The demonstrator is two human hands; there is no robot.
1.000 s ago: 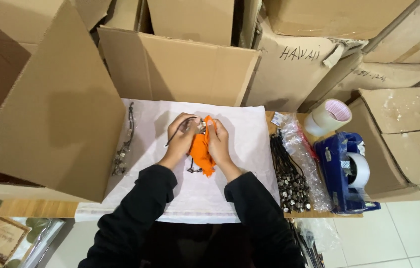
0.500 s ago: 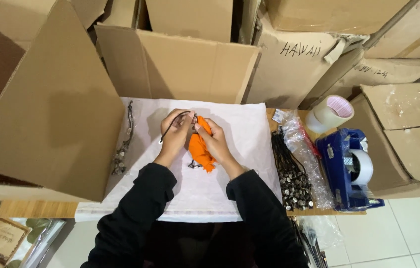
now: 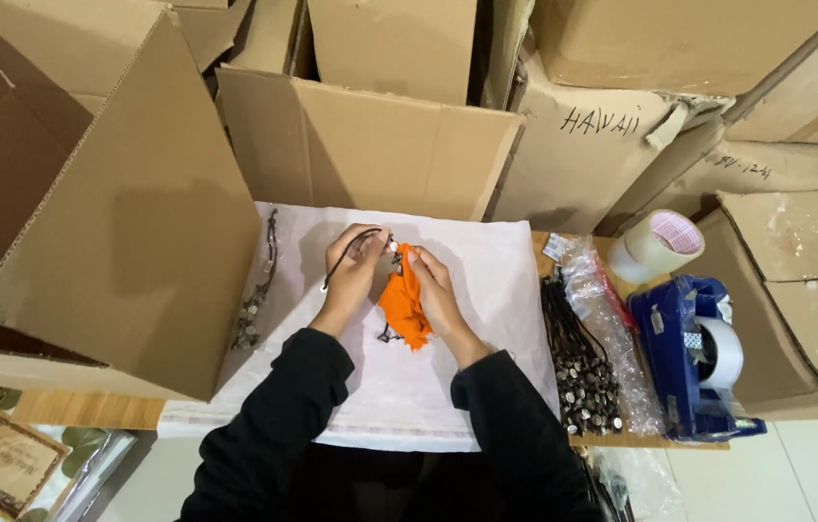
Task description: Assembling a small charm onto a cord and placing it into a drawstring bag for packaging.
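Observation:
My left hand [image 3: 353,273] and my right hand [image 3: 430,286] meet above a white cloth [image 3: 380,387] spread over the table. Between them hangs an orange cloth [image 3: 403,307], pinched by my right hand. My left hand grips a thin black cord [image 3: 343,253] with a small pale bead at the fingertips; the cord loops up over the hand and trails below the orange cloth. Both arms wear black sleeves.
A large open cardboard box [image 3: 119,213] stands at left, more boxes behind. A row of corded pendants [image 3: 256,290] lies on the cloth's left. At right lie a pile of black cords with beads [image 3: 578,362], plastic bags [image 3: 607,309], a tape roll [image 3: 658,244] and a blue tape dispenser [image 3: 694,353].
Both hands have shifted slightly up and left. The black cord now arcs higher over my left hand, and the orange cloth hangs lower from my right hand.

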